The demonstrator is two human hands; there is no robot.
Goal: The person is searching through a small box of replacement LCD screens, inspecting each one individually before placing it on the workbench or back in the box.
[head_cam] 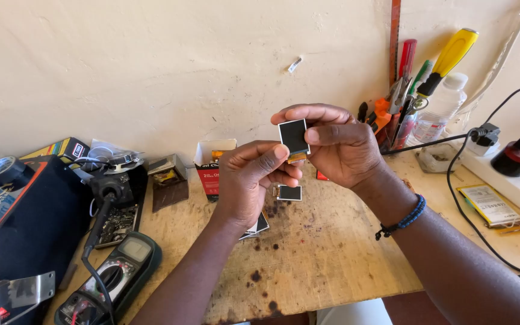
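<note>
Both hands pinch small black square display panel (orange flex tail hanging), left hand low, right hand high | unfitted; spare black panel at 6 o'clock on wooden bench

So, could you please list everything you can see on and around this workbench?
small display panel: 1, black, held up between both hands
spare display panels: at least 2, black, on the bench under the hands
workbench: 1, pale wood with dark stains
multimeter: 1, dark green, front left
soldering iron: 1, black, left, above the multimeter
tape roll: 1, black, far left
small carton: 1, red and white, open, by the wall
screwdriver: 1, yellow handle, in the tool cluster at the back right
plastic bottle: 1, clear, back right
phone battery: 1, yellowish, right
left hand: pinching the panel
right hand: pinching the panel, blue bead bracelet on its wrist
</note>
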